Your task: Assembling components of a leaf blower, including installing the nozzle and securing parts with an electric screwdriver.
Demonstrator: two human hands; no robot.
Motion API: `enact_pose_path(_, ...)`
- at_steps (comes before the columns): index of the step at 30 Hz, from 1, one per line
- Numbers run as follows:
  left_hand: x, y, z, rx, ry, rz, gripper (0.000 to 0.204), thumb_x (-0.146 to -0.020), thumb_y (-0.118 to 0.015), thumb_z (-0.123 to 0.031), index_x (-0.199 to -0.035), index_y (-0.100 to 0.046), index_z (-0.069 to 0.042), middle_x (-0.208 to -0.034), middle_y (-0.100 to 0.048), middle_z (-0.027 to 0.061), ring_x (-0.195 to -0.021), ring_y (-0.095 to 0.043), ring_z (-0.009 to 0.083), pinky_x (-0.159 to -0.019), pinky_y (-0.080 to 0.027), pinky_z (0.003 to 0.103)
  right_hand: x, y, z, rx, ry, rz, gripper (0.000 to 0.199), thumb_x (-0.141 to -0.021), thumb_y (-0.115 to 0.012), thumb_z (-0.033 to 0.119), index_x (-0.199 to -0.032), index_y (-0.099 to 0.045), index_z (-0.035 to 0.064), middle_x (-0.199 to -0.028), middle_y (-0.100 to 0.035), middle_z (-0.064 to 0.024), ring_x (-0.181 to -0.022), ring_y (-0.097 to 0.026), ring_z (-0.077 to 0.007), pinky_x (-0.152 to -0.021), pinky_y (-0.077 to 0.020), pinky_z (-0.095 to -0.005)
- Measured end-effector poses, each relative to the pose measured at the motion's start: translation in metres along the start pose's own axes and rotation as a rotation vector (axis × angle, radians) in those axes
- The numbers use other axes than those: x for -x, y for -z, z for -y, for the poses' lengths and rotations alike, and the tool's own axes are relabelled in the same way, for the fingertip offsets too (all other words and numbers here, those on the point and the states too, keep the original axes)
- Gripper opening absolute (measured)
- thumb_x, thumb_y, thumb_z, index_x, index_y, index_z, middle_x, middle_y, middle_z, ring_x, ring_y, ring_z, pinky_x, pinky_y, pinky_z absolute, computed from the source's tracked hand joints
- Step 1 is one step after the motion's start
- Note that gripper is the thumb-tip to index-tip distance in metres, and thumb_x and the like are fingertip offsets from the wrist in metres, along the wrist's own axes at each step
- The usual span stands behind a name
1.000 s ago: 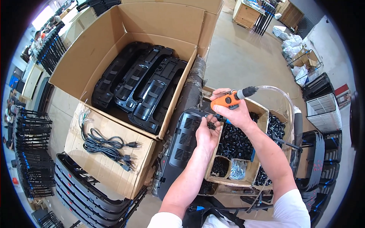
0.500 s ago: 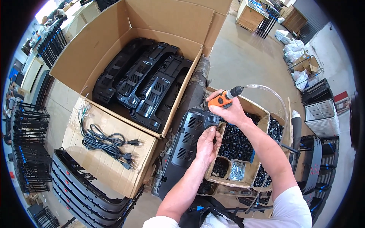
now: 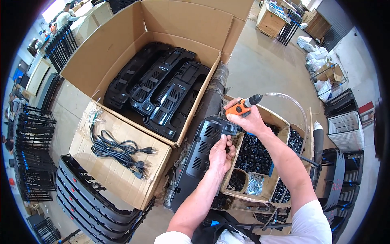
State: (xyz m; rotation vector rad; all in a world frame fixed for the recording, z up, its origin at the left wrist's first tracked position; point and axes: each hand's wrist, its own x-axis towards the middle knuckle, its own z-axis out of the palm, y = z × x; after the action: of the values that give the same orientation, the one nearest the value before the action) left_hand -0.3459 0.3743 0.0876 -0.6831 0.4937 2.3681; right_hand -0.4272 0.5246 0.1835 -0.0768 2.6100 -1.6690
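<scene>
Bright, even daylight fills the scene, strongest at the upper left, where the view washes out. Shadows are soft and short. Fisheye bending curves straight edges near the dark circular rim; the centre stays sharp.

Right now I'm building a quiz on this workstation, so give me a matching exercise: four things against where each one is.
Things:
1. orange power screwdriver
2. black power cords
3. black vented panel
4. three black housings

Places:
A. inside the big open carton
B. under the left hand
C. on a flat cardboard sheet
D. in the right hand

Pairs: 1-D, 2-C, 3-B, 4-A
</scene>
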Motion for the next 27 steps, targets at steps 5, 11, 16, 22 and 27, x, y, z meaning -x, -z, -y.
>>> enact_pose_path(5, 0.001, 0.000, -0.003, 0.004, 0.043, -0.085, 0.034, -0.107, -0.062, -0.042, -0.107, -0.067, -0.009, -0.079, -0.057, -0.0033, -0.067, -0.051, 0.0134, -0.056, -0.040, 0.027, -0.001, -0.003, 0.000, -0.021, -0.008, -0.030, 0.029, -0.082, -0.080, 0.010, -0.109, -0.071, 0.0039, -0.108, -0.072, -0.0058, -0.101, -0.067, -0.0161, -0.094, -0.0537, -0.0345)
enact_pose_path(11, 0.006, -0.006, -0.002, 0.012, 0.047, -0.114, 0.032, -0.110, -0.058, -0.038, -0.113, -0.069, -0.008, -0.082, -0.060, -0.0029, -0.070, -0.053, 0.0138, -0.062, -0.045, 0.028, -0.002, -0.006, -0.008, -0.010, -0.004, -0.054, 0.031, -0.081, -0.080, 0.013, -0.109, -0.071, 0.0050, -0.106, -0.073, -0.0046, -0.099, -0.067, -0.0155, -0.094, -0.0543, -0.0348)
enact_pose_path(16, 0.004, -0.003, -0.009, 0.054, 0.032, -0.108, 0.030, -0.110, -0.057, -0.035, -0.115, -0.068, -0.008, -0.084, -0.063, -0.0026, -0.072, -0.056, 0.0135, -0.065, -0.048, 0.028, 0.010, -0.014, 0.008, -0.068, -0.069, -0.113, 0.039, -0.084, -0.079, 0.007, -0.121, -0.067, 0.0030, -0.114, -0.073, -0.0083, -0.105, -0.069, -0.0162, -0.097, -0.0555, -0.0340)
enact_pose_path(22, -0.008, 0.005, -0.031, 0.304, -0.027, -0.075, 0.028, -0.111, -0.055, -0.036, -0.116, -0.067, -0.011, -0.085, -0.062, -0.0030, -0.072, -0.056, 0.0118, -0.064, -0.050, 0.024, 0.048, -0.018, 0.050, -0.293, 0.033, -0.036, 0.050, -0.085, -0.083, 0.013, -0.130, -0.063, 0.0030, -0.119, -0.073, -0.0118, -0.112, -0.069, -0.0192, -0.100, -0.0573, -0.0372)
enact_pose_path(27, -0.009, 0.013, -0.039, 0.402, 0.013, 0.008, 0.027, -0.111, -0.055, -0.036, -0.116, -0.062, -0.011, -0.080, -0.058, -0.0042, -0.069, -0.054, 0.0108, -0.059, -0.049, 0.024, 0.053, -0.027, 0.060, -0.294, -0.012, -0.018, 0.050, -0.086, -0.083, 0.015, -0.130, -0.063, 0.0043, -0.120, -0.073, -0.0116, -0.114, -0.069, -0.0195, -0.103, -0.0557, -0.0380)
